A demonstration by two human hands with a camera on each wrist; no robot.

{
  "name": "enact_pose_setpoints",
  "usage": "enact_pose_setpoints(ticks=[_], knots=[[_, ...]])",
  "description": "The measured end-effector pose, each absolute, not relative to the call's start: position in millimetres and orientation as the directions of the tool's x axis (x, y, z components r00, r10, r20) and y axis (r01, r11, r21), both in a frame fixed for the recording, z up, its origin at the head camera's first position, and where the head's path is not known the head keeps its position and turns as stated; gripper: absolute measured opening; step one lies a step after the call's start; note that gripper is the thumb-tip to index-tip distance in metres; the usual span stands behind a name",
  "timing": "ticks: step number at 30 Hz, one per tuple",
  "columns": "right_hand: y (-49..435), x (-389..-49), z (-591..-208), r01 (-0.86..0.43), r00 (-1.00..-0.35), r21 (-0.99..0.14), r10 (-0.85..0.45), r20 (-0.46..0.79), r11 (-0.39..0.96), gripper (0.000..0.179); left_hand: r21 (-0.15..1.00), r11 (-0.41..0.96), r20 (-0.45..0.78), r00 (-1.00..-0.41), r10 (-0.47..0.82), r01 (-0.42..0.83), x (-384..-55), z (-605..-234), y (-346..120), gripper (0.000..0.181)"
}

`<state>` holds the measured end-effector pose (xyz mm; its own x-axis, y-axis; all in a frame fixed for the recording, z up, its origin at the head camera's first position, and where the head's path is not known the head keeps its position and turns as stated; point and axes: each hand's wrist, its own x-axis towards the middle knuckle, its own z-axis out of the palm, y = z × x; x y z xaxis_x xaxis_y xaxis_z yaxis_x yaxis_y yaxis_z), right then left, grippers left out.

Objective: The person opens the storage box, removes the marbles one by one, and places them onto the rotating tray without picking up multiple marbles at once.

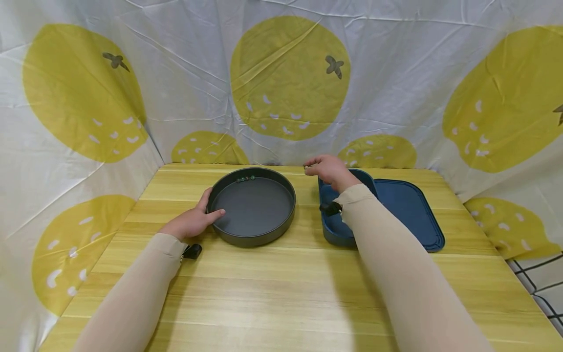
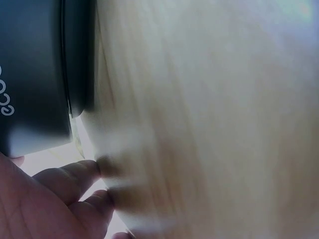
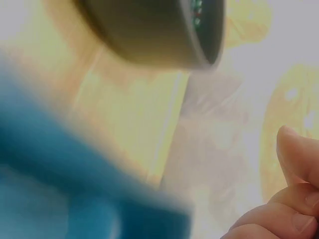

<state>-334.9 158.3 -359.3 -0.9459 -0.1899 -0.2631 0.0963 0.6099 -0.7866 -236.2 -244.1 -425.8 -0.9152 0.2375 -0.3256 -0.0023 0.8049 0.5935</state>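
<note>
A round dark grey cake pan (image 1: 250, 208) stands on the table with several small green marbles (image 1: 245, 179) in a row along its far inside edge. At its left side my left hand (image 1: 192, 220) grips the wall, thumb over the rim and fingers outside. My right hand (image 1: 330, 171) is raised over the back of a blue box (image 1: 336, 227), right of the pan. Its thumb and forefinger pinch a tiny marble (image 1: 305, 167), mostly hidden by the fingertips. In the right wrist view, the thumb lies against the curled fingers.
A blue lid (image 1: 406, 210) lies flat to the right of the box and partly behind the right forearm. A white curtain (image 1: 189, 88) with yellow fruit prints encloses the back and sides of the wooden table (image 1: 264, 293). Black grid wire (image 1: 538, 288) shows at the far right.
</note>
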Motion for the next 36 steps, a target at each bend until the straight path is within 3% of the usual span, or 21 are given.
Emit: enact_pose_setpoints(ticks=[19, 36], knots=[[76, -322, -348, 0.066, -0.928, -0.833, -0.274, -0.254, 0.55, 0.037, 0.585, 0.811, -0.334, -0.914, 0.231, -0.008, -237, -425, -244, 0.099], [60, -309, -345, -0.014, -0.903, -0.844, -0.37, -0.22, 0.537, 0.04, 0.583, 0.812, -0.342, -0.913, 0.221, -0.021, -236, -426, -245, 0.1]])
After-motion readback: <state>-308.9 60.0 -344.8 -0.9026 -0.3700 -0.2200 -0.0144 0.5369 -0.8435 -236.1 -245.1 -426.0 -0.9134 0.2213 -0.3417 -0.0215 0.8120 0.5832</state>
